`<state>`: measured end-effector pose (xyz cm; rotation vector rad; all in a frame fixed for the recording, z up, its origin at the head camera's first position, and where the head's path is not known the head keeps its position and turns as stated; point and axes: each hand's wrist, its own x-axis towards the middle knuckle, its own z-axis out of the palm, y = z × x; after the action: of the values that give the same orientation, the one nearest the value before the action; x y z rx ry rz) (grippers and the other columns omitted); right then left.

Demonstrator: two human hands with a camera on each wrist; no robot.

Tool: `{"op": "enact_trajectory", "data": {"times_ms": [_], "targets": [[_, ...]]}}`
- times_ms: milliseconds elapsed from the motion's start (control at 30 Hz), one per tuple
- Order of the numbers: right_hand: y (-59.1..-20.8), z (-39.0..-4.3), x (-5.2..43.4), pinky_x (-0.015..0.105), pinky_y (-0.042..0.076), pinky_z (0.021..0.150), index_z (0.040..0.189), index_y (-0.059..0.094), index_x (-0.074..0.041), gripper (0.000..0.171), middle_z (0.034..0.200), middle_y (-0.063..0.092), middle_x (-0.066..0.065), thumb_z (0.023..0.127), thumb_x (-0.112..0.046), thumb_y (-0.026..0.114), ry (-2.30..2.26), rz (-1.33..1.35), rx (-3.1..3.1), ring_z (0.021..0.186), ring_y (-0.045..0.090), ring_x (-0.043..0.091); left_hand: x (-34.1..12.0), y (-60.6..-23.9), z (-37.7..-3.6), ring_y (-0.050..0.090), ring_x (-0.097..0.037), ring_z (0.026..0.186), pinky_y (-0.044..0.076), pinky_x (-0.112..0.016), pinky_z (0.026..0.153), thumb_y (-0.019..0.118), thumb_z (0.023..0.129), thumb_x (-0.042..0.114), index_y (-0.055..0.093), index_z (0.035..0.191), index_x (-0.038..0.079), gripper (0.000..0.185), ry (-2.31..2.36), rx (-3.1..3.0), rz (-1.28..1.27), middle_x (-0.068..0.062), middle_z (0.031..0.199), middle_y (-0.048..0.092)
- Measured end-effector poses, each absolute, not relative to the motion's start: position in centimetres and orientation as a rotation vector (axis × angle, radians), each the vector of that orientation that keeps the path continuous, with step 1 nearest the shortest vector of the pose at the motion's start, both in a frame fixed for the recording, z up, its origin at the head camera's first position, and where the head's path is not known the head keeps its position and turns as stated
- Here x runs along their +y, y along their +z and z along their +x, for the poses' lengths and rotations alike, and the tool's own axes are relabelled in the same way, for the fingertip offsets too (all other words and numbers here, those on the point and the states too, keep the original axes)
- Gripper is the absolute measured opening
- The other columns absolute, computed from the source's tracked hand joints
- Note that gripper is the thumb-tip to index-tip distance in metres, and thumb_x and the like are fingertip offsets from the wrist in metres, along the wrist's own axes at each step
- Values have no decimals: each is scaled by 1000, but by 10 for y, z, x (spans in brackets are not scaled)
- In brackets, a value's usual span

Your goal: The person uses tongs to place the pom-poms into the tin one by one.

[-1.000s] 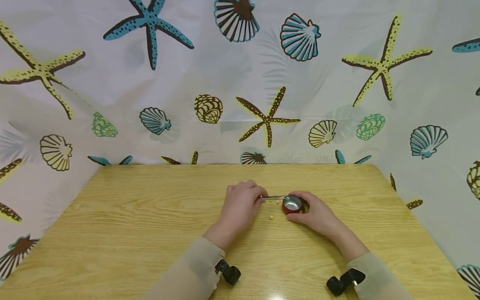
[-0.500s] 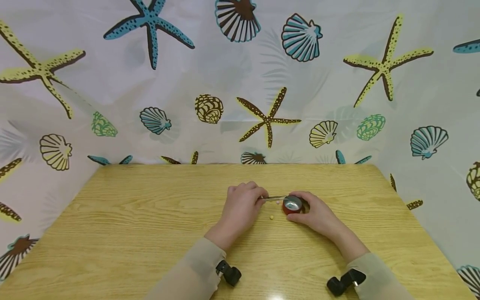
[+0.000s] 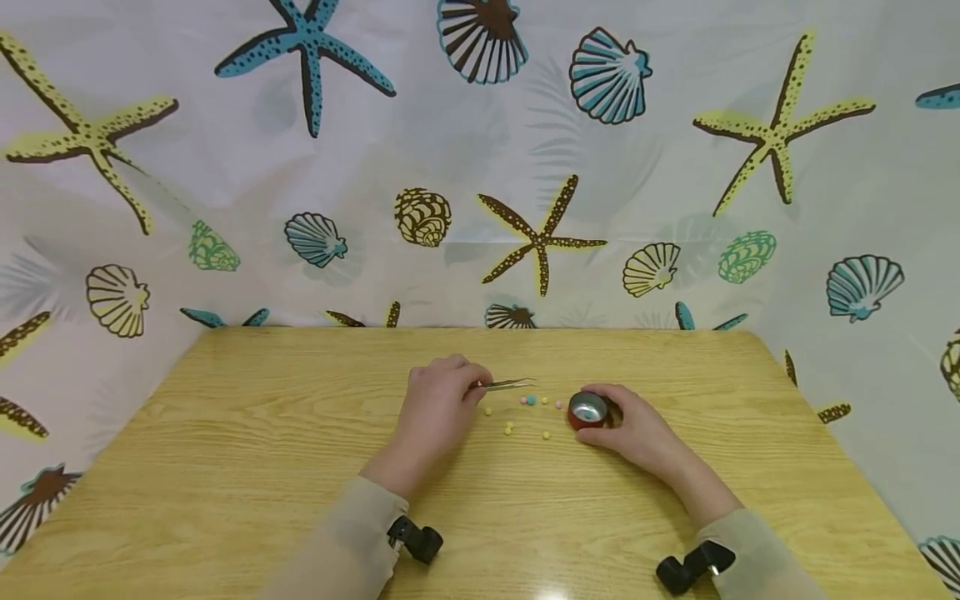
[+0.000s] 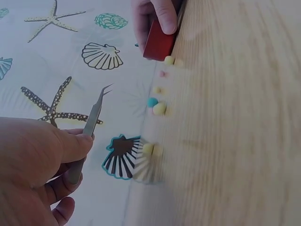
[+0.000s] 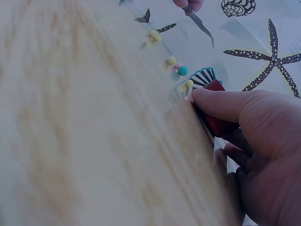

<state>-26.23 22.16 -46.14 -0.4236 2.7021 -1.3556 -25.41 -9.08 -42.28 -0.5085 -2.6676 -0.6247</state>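
The red cup [image 3: 582, 423], silver inside, stands mouth up on the counter [image 3: 285, 467] and serves as the reference; the right hand [image 3: 636, 427] is clamped on it from its right side, thumb on the near wall and fingers round the far wall; this grip and the cup's place match the earlier frames.

The left hand [image 3: 441, 407] pinches the tweezers [image 4: 92, 120] between thumb and fingers; the two hands are well apart; the bent tweezer tips stand slightly apart, left of and well clear of the cup. One second ago the tips held a blue bead at the cup's rim, and half a second ago they were at that rim; the left hand has since withdrawn leftward, and a small teal spot shows inside the cup.

The withdrawal has uncovered more beads left of the cup: a pink bead [image 3: 558, 405] just beside it; then a yellow bead [image 3: 545, 401]; then a larger teal bead [image 3: 531, 400]; farther out, two yellow beads together [image 3: 508, 428] and a lone yellow one [image 3: 487, 412]; another yellow bead [image 3: 546, 436] lies nearer the person, left of the cup. A shell-printed sheet [image 3: 360, 150] hangs behind the cup.
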Motion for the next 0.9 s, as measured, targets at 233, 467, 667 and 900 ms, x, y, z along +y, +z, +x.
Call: {"op": "enact_trajectory", "data": {"times_ms": [233, 467, 667, 900], "targets": [[-462, -261, 222, 65, 36, 122, 156, 60, -7, 68, 154, 60, 20, 97, -24, 89, -1386, -439, 2686, 148, 51, 44, -119, -427, -252, 68, -29, 100, 47, -58, 95, 80, 103, 10, 83, 113, 16, 12, -598, -2687, -469, -1, 106, 74], [-465, -262, 222, 64, 37, 121, 156, 60, -8, 68, 154, 60, 19, 97, -25, 89, -1380, -440, 2679, 148, 51, 43, -138, -433, -249, 68, -29, 98, 49, -60, 95, 81, 102, 8, 84, 111, 15, 12, -584, -2711, -480, -1, 103, 73], [-466, -261, 221, 64, 36, 122, 156, 60, -9, 68, 154, 61, 18, 97, -26, 90, -1376, -434, 2678, 148, 51, 42, -144, -441, -249, 68, -29, 98, 50, -58, 94, 81, 102, 8, 84, 111, 16, 12, -571, -2743, -480, 0, 103, 73], [-466, -263, 223, 64, 36, 123, 156, 60, -9, 68, 154, 61, 18, 97, -24, 90, -1371, -432, 2693, 149, 51, 42, -146, -443, -251, 68, -29, 98, 50, -57, 90, 82, 102, 11, 84, 109, 16, 10, -545, -2748, -512, 0, 102, 74]]}}
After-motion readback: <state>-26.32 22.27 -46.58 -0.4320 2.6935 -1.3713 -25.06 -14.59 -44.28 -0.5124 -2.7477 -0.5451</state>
